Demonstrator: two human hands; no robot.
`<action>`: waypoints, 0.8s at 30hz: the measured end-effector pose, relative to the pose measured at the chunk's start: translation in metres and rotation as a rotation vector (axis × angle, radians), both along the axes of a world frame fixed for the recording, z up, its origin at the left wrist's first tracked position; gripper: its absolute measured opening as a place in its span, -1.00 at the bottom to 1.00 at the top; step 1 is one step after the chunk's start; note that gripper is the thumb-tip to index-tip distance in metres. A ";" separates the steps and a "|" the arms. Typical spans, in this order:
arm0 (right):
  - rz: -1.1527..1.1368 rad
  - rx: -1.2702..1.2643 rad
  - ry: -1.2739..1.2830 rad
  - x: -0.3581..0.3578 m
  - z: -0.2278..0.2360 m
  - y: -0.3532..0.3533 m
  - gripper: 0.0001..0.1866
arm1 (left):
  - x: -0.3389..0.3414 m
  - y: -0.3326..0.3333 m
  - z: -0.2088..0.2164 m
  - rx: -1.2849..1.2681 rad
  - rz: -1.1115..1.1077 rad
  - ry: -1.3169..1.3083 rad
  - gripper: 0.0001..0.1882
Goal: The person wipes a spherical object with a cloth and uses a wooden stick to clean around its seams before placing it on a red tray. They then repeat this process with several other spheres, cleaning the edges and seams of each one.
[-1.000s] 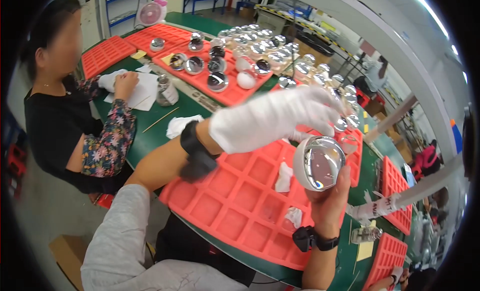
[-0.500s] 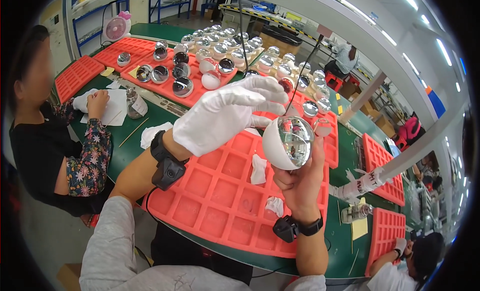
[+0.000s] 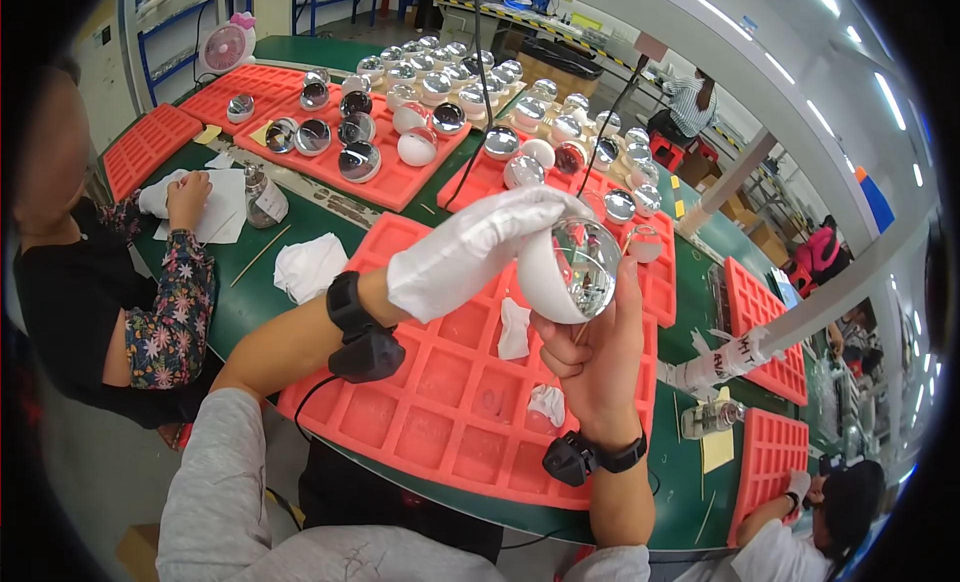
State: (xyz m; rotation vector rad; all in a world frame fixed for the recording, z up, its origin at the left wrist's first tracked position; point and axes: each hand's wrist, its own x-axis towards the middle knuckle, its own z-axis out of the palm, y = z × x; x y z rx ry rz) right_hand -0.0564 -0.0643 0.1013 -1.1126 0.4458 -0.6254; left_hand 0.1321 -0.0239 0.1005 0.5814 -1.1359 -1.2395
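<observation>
The two hands and a two-part ball, held raised above the near red tray (image 3: 440,367). The right hand (image 3: 600,357), bare, is curled around the ball (image 3: 575,267) from below and from the right, its grip closed on it; the ball's white half faces left and its glossy, reflective half faces right. The left hand (image 3: 485,244), in a white glove, is partly open, its fingers together and gently bent over the ball's far upper side; the fingertips are partly hidden, so firm contact cannot be told. Two crumpled white tissues (image 3: 514,329) lie in the tray, which rests on the green surface (image 3: 690,502). To the left lie a white cloth (image 3: 310,267) and a glass bottle (image 3: 266,200); farther off, similar balls (image 3: 359,162) stand on a far red tray (image 3: 400,186).
</observation>
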 end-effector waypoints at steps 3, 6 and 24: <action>0.020 0.011 0.005 0.002 -0.001 -0.002 -0.21 | -0.006 -0.002 -0.007 0.093 -0.032 0.158 -0.55; -0.008 0.026 0.017 0.004 -0.002 -0.004 -0.21 | -0.005 -0.011 -0.017 0.129 -0.065 0.250 -0.55; -0.053 0.167 -0.042 0.001 0.002 -0.007 -0.28 | -0.030 0.004 -0.026 0.021 0.104 -0.214 -0.11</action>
